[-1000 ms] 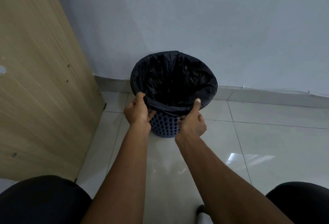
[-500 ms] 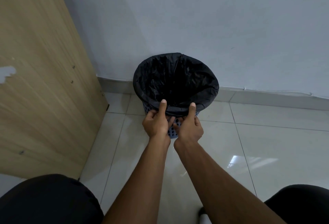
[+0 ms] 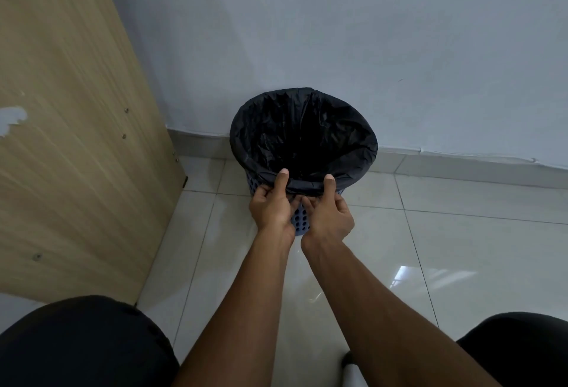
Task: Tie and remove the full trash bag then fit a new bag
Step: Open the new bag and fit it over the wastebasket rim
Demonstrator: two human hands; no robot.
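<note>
Black bag (image 3: 302,137) lines the perforated bin (image 3: 300,223), its near rim pinched in both grips, left hand (image 3: 272,205) and right hand (image 3: 329,213)

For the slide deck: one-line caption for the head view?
Both hands, left and right, pinch the black bag folded over the blue bin's near rim.

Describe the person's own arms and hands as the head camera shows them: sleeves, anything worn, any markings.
Both forearms are bare to the frame's bottom edge; no sleeve shows. The left hand and right hand wear no gloves, and no rings, watch or bands are visible. Thumbnails look short and unpainted. No markings can be made out in the dim light.
</note>
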